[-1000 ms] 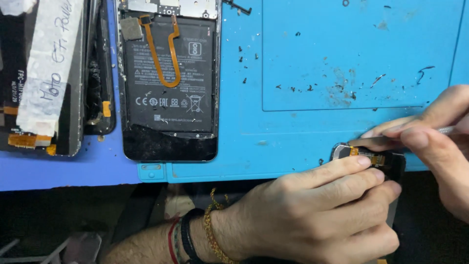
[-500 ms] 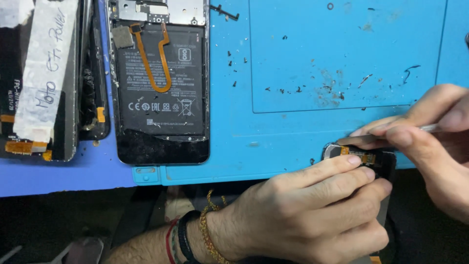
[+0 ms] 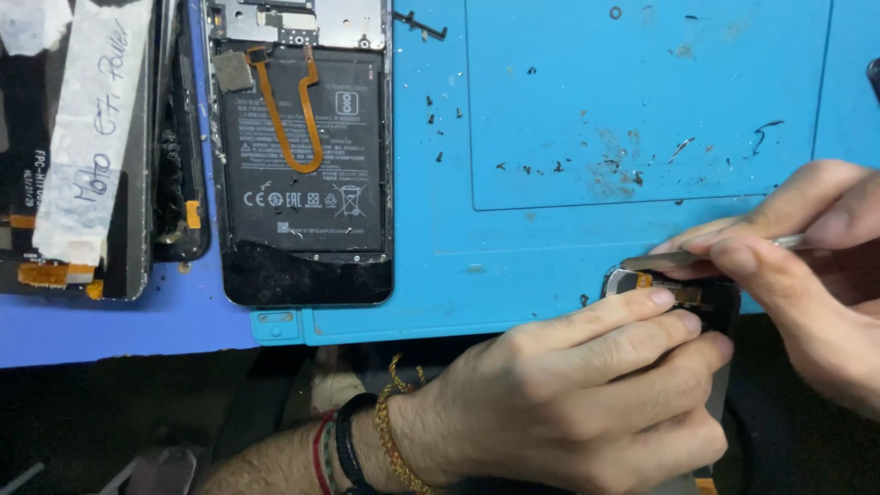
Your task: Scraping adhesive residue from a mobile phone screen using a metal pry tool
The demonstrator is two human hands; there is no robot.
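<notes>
The left hand [image 3: 587, 394] grips a dark phone [image 3: 710, 302] at the blue mat's [image 3: 568, 238] near edge. The right hand [image 3: 807, 266] pinches what may be tweezers [image 3: 697, 257], tip touching the phone's top.

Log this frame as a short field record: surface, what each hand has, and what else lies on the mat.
surface: blue work mat, flecked with dark debris
left hand: grips a small dark phone part at the mat's near edge
right hand: holds a thin metal tool with its tip at that part
opened phone: back off, black battery and orange flex cable exposed, lying apart at left
far left: dark screen panel with a strip of white tape
</notes>
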